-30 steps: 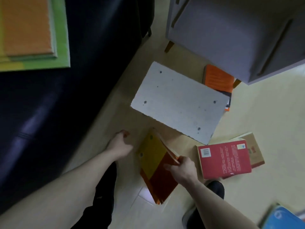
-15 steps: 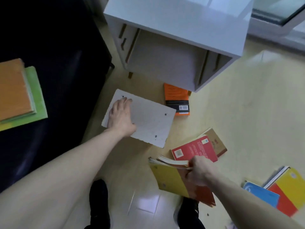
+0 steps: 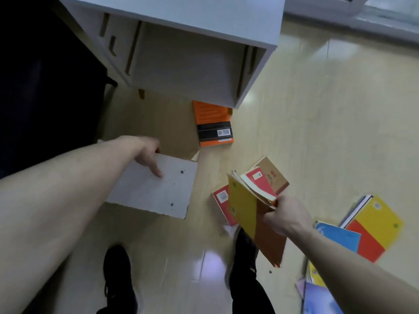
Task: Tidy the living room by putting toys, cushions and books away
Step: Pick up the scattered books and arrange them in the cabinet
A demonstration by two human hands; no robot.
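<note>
My right hand (image 3: 284, 215) grips a yellow-and-orange book (image 3: 243, 207) by its edge and holds it off the floor, its pages fanned. My left hand (image 3: 147, 155) holds a white board (image 3: 158, 193) by its far edge, thumb on top, lifted above the floor. A red book (image 3: 223, 205) lies on the floor partly behind the held book, over a brown book (image 3: 275, 175). An orange book (image 3: 213, 122) lies half under the white cabinet (image 3: 181, 53).
The cabinet's open compartment faces me. A dark sofa (image 3: 45, 87) fills the left side. A yellow-and-red notebook (image 3: 374, 225), a blue book (image 3: 337, 235) and more books (image 3: 317, 295) lie at the right. My black shoes (image 3: 118, 275) stand on the pale floor.
My left hand went from the floor to the white board, took hold of it and raised it. My right hand lifted the yellow-and-orange book. The view rose and the cabinet's opening came into sight.
</note>
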